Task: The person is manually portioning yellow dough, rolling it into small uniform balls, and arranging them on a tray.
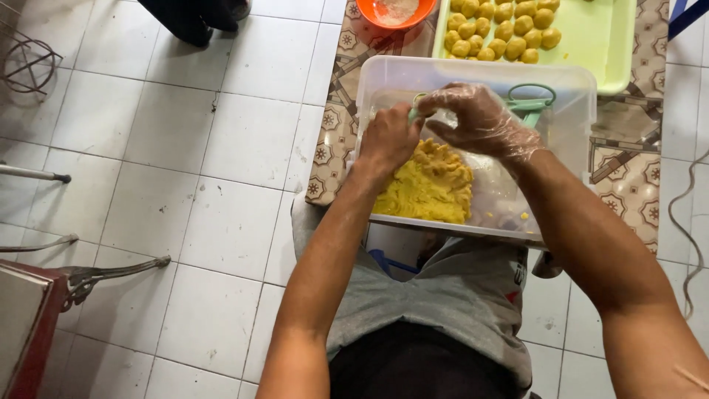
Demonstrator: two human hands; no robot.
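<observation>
- The person sits over a clear tub [583,96] resting on the lap, its far rim against a patterned mat [336,111] on the tiled floor [185,185]
- A lump of yellow dough [428,185] lies in the near-left part of the tub, on a plastic sheet lining the bottom
- The left hand [388,140] is bare and sits at the dough's far-left edge, fingers curled in; the back of the hand hides what they pinch, so whether they grip dough or the sheet cannot be told
- The right hand [480,118] wears a thin clear glove and hovers just above the dough, fingertips drawn together as if nipping a small piece — the piece itself is not plain to see
- Green scissors [532,100] lie at the tub's far rim, behind the right hand
- Beyond the tub, a green tray [605,37] holds rows of rolled yellow balls [502,29] in its left half; an orange bowl [395,11] of pale powder stands to the tray's left
- Judged from this, the step in hand is portioning — pulling a bit off the lump
- The next move would call for a clean pinch and rolling between both palms
</observation>
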